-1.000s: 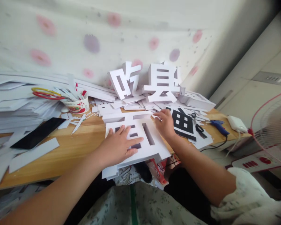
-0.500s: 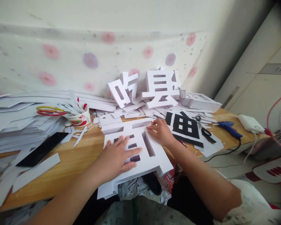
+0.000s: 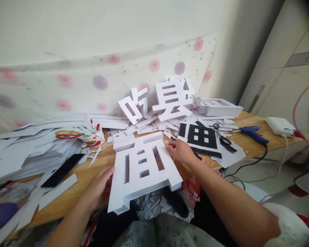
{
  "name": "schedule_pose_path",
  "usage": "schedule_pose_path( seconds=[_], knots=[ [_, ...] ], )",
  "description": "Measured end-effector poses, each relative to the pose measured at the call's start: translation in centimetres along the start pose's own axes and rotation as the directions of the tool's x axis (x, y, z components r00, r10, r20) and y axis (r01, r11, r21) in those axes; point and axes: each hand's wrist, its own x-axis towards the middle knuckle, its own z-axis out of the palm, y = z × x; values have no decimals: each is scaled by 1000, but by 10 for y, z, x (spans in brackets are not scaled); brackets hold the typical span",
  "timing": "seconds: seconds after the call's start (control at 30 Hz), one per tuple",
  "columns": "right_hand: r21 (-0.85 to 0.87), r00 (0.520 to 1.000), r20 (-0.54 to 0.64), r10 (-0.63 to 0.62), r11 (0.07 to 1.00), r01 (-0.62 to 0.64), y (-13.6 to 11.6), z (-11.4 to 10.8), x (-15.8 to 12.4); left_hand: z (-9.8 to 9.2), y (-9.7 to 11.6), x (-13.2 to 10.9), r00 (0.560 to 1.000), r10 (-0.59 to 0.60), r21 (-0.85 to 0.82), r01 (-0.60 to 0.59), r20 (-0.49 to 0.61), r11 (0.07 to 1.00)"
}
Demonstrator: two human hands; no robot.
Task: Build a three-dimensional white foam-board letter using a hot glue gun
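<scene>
A large white three-dimensional character (image 3: 134, 185), built like a hollow letter from board with rectangular cut-outs, lies flat over the front edge of the table. My left hand (image 3: 100, 187) grips its left side, the fingertips against the edge and part of the hand in shadow. At the upper right side, my right hand (image 3: 181, 151) has its fingers curled and pinched on the rim. Just right of that hand is a black-and-white character sheet (image 3: 202, 140), with black-handled scissors (image 3: 224, 140) beside it.
White characters (image 3: 172, 99) stand on paper scraps at the back. A cup of tools (image 3: 94, 137), a black phone-like slab (image 3: 63, 170) and stacked white sheets (image 3: 41, 151) are on the left. A blue glue gun (image 3: 253, 133) and a white box (image 3: 280, 126) are at right.
My left hand has moved off the character's top face to its left edge. My right hand has slid slightly down and outward to the right rim. The view has shifted a little.
</scene>
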Motion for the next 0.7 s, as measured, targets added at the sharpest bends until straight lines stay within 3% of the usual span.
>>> schedule_pose_path(
  seconds=[0.07,0.13,0.3,0.43,0.5,0.6,0.7],
  knots=[
    [46,999,34,-11,999,9,-5,5,-6,8,0,-13,987,-108,-104,121,122,987],
    [105,999,45,-15,994,10,-10,9,-11,17,4,-25,982,-124,-162,147,146,976],
    [354,999,-5,-34,935,34,-20,6,-24,24,9,-49,998,6,-324,13,58,946],
    [627,996,-68,-58,774,88,-37,-3,-38,15,8,-68,968,200,-383,-244,-153,891],
    [743,994,-64,-91,661,108,-47,-7,-43,10,7,-75,948,238,-461,-312,-212,831],
    [852,989,-39,-143,512,107,-59,-12,-48,6,8,-83,952,239,-552,-305,-190,776],
    [902,984,-11,-175,423,86,-63,-17,-48,4,8,-91,956,247,-588,-293,-159,754]
  ],
)
